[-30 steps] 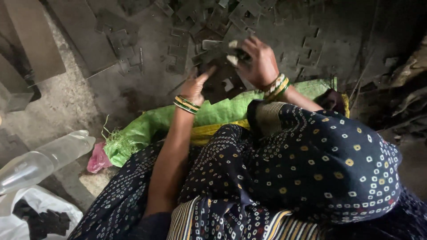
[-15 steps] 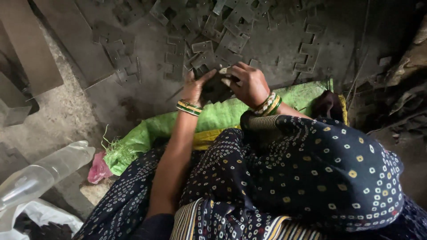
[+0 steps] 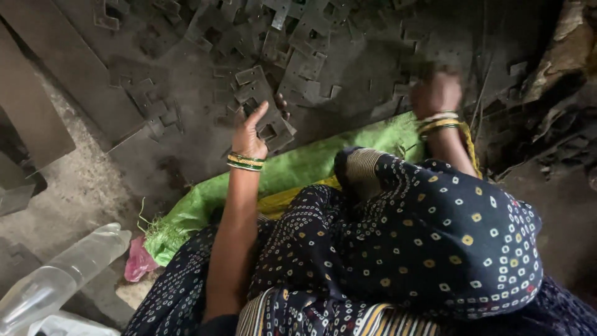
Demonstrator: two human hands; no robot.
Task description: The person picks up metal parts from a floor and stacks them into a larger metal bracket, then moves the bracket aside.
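Left hand (image 3: 252, 134) half closed on stack of dark metal plates (image 3: 266, 109), thumb raised. Right hand (image 3: 436, 93) blurred over loose plates (image 3: 298, 43) ahead; grip cannot be told. Many plates left scattered beyond both hands, sorted share not judged. Green sack (image 3: 298, 168) below wrists. Fingers hidden.

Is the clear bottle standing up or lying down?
Lying down. The bottle rests on its side on the ground at the lower left, beside a pink scrap. Neither hand touches it.
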